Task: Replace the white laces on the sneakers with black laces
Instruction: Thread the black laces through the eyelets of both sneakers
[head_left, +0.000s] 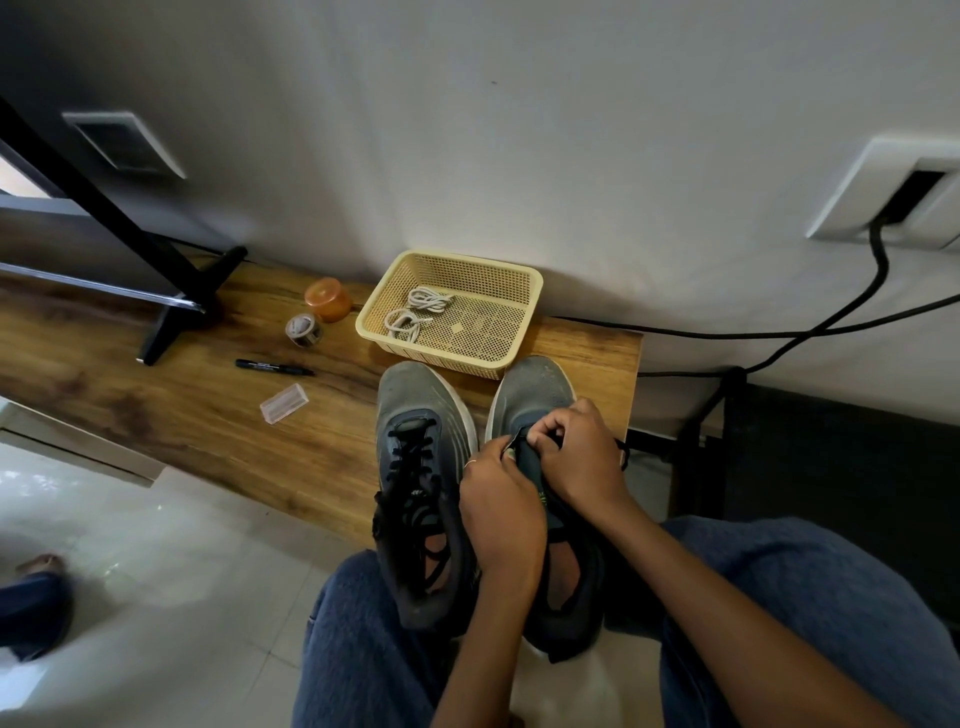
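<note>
Two grey knit sneakers with white soles sit side by side on the near right end of a wood-grain bench, toes pointing at the wall. The left sneaker (423, 467) is already threaded with a black lace (415, 457) that crosses up its tongue. Both hands work on the right sneaker (535, 395): the left hand (498, 499) has its fingers curled, pinching the edge of the dark tongue, and the right hand (576, 452) is bunched tight around a thin black lace end (621, 449) that trails off to the right.

Just beyond the toes stands one cream plastic basket (519, 280), rectangular with perforated mesh walls, holding two coiled white laces (415, 314). To its left on the bench (182, 415) are one round orange translucent lid or tub (327, 299), one small tape roll (304, 330), one slim black marker (272, 367) and one clear rectangular plastic case (284, 411). Two black cables (779, 338) run along the wall at right.
</note>
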